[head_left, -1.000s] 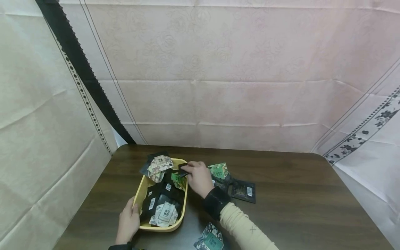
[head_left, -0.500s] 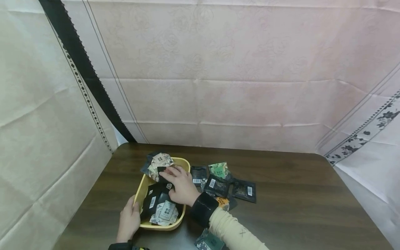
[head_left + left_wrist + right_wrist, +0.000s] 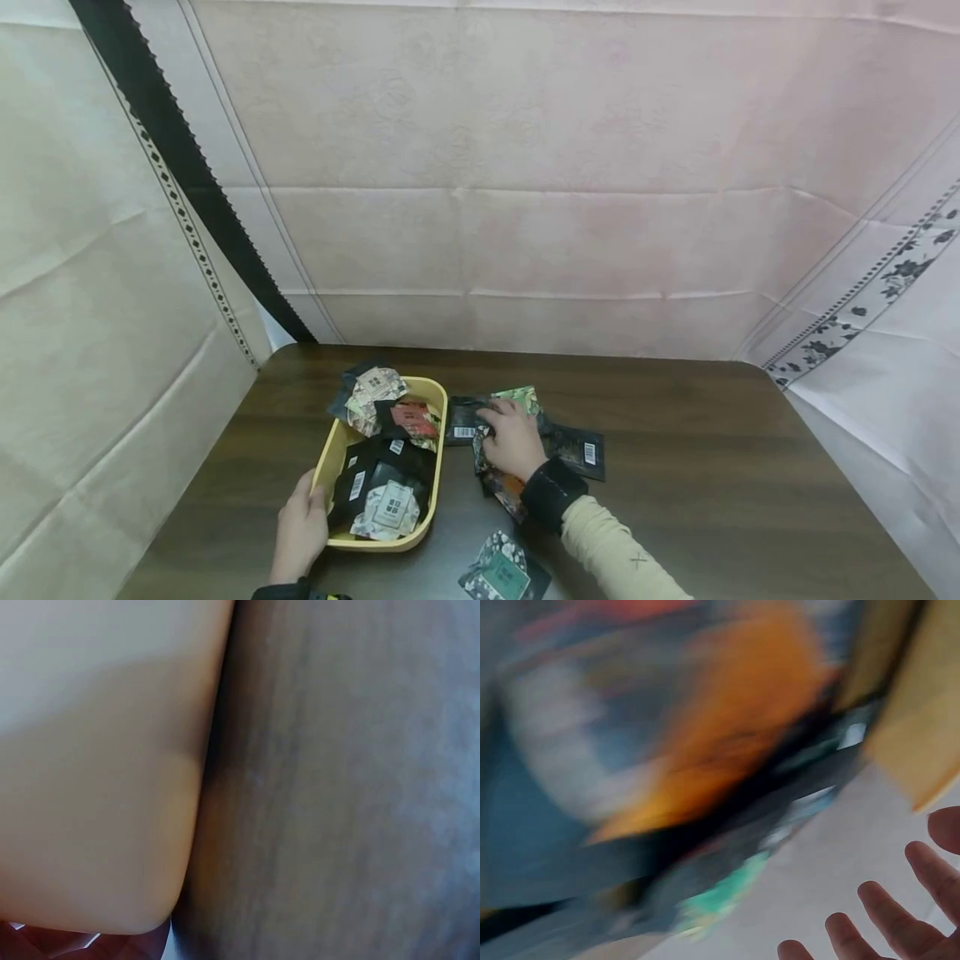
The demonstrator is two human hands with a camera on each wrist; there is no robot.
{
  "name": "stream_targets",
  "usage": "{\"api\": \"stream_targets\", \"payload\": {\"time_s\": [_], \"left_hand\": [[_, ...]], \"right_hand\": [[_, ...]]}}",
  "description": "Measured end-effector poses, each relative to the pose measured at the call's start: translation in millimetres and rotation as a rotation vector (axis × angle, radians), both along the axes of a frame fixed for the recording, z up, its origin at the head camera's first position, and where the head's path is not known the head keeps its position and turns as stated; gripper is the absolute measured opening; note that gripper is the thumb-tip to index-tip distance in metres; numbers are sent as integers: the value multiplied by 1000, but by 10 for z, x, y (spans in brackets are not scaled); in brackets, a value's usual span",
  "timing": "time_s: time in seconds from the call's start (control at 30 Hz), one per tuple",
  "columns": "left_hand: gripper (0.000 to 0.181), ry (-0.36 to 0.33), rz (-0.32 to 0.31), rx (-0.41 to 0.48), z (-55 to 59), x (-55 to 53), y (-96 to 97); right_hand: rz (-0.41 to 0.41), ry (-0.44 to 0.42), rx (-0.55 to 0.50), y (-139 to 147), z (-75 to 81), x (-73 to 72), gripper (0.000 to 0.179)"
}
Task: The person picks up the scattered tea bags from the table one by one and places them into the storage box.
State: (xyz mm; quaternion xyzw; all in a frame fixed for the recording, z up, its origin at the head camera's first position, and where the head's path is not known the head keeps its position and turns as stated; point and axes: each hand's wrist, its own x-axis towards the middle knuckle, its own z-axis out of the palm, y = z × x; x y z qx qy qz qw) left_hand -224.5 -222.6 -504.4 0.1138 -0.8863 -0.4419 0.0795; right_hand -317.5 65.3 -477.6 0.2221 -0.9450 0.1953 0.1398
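Observation:
My left hand [image 3: 298, 529] grips the near left edge of a yellow plastic basket [image 3: 442, 467]; the left wrist view shows the basket's outer wall [image 3: 90, 810]. Inside lie several black sachets, including a red-labelled sachet [image 3: 414, 419] and a white-labelled sachet [image 3: 392, 510]. A pale-labelled sachet [image 3: 375, 385] leans over the far left rim. My right hand [image 3: 513, 442] is over the loose pile right of the basket. In the right wrist view its fingers [image 3: 889, 911] are spread loosely near a blurred orange-labelled sachet [image 3: 727, 712], with nothing visibly held.
Around the right hand lie a barcoded black sachet [image 3: 462, 421], a green-labelled sachet [image 3: 521, 396] and another black sachet [image 3: 577, 450]. A teal-labelled sachet [image 3: 504, 575] lies nearer on the brown wooden table [image 3: 697, 483]. Pale cloth [image 3: 480, 167] hangs behind.
My right hand has let go of a sachet in the basket and moved right to the pile. The red-labelled sachet now shows inside. My left hand has kept its hold.

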Motion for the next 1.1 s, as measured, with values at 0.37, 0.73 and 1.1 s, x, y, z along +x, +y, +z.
{"api": "stream_targets", "payload": {"time_s": [0.37, 0.73, 1.1], "left_hand": [[37, 6, 18, 3, -18, 31, -48], [36, 17, 0, -7, -54, 17, -41], [35, 34, 6, -27, -3, 9, -20]], "right_hand": [[-148, -215, 106, 736, -235, -17, 62], [-206, -349, 260, 1044, -313, 26, 74], [-234, -253, 270, 1105, -393, -24, 28]]}}
